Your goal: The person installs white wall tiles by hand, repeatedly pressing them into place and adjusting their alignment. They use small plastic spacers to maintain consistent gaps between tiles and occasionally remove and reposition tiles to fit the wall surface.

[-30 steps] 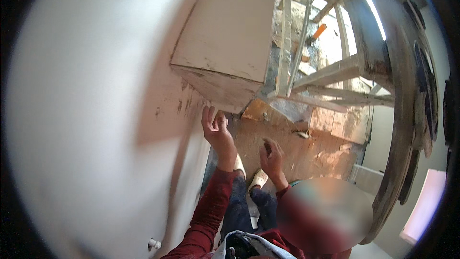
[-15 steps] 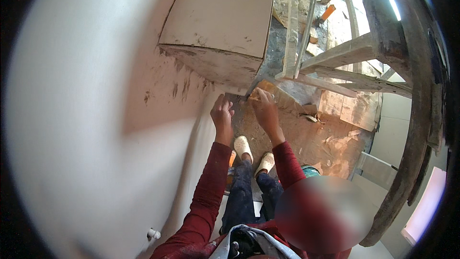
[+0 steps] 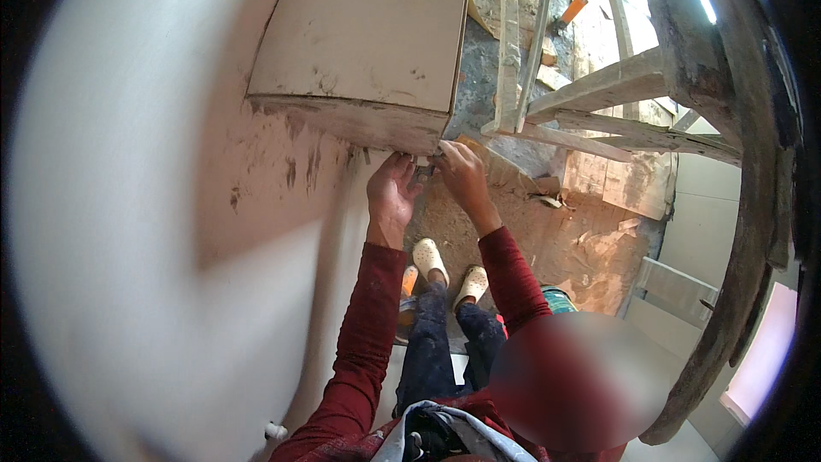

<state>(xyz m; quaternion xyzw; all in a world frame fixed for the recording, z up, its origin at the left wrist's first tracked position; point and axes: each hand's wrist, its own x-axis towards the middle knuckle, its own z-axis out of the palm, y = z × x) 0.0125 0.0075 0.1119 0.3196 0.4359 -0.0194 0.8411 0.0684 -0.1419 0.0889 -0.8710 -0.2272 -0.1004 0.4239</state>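
Smudged white boxy wall projection (image 3: pixel 363 26): my left hand (image 3: pixel 392 192) and right hand (image 3: pixel 463 175) seemingly work at its underside (image 3: pixel 368 124); grip, I can't tell; next calls for steadiness.

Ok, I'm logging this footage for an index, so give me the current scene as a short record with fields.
Left hand: raised near the block's near lower edge, fingers curled
Right hand: beside it, fingers bent, near the block's corner
Between hands: small greyish piece, too small to identify; grip unclear
Ahead: pale box-shaped block, smudged
Left: pale wall with dark smears
Right: rough wooden frame
Feet: cream clogs
Floor: brown, dirty-looking
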